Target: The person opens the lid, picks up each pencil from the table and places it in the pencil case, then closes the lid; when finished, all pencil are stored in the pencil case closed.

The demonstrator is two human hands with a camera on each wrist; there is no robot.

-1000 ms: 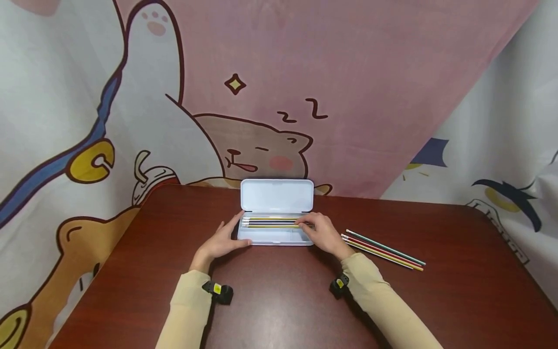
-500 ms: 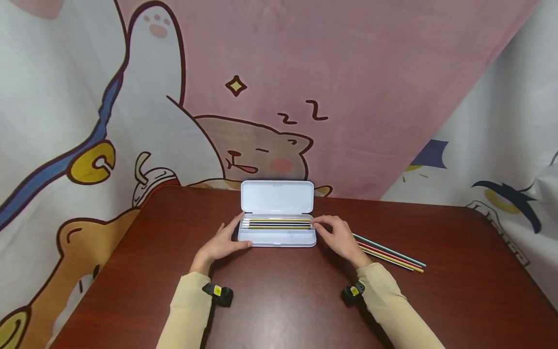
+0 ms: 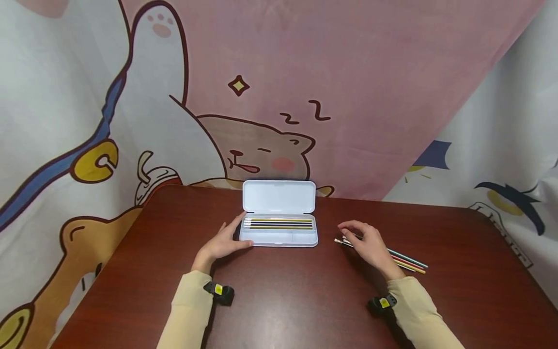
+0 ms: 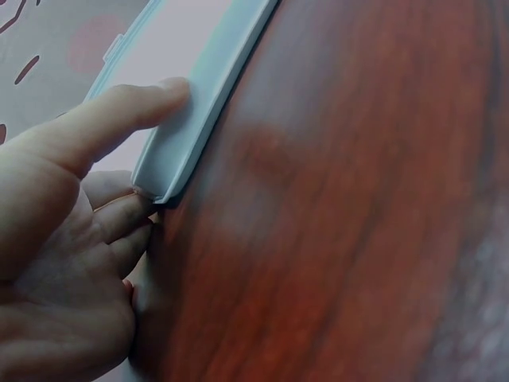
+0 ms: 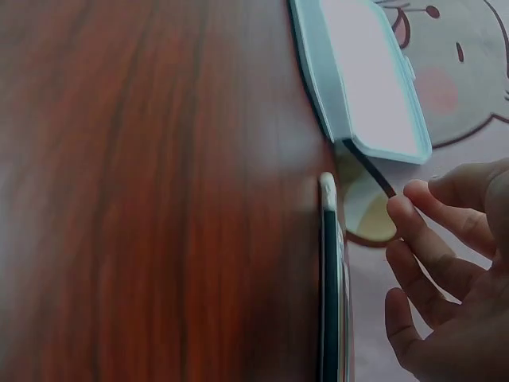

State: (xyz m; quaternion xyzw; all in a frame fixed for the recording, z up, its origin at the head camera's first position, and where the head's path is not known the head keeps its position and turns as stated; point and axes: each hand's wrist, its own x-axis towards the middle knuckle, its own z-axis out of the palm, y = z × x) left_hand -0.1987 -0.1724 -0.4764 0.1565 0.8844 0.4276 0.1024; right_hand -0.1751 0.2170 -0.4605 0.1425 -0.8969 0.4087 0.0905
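Note:
A white pencil case (image 3: 266,237) stands with its lid (image 3: 279,196) raised toward the back of the table. Several striped pencils (image 3: 281,224) lie side by side in its rear compartment. My left hand (image 3: 220,246) grips the case's left end, thumb (image 4: 151,103) over the front wall and fingers at the corner. Right of the case, my right hand (image 3: 368,246) is over the loose pencils (image 3: 410,264), with thumb and forefinger apart and nothing between them. In the right wrist view, a dark pencil (image 5: 329,278) with a white eraser end lies beside the fingers (image 5: 429,247).
The brown table (image 3: 279,300) runs back to a cartoon-printed cloth (image 3: 348,72). The case's front part has a divider, with no pencils in it. The loose pencils slant away to the right, teal, red and yellow among them.
My right hand has let go of the pencils in the case and moved right to the loose ones. My left hand has stayed on the case.

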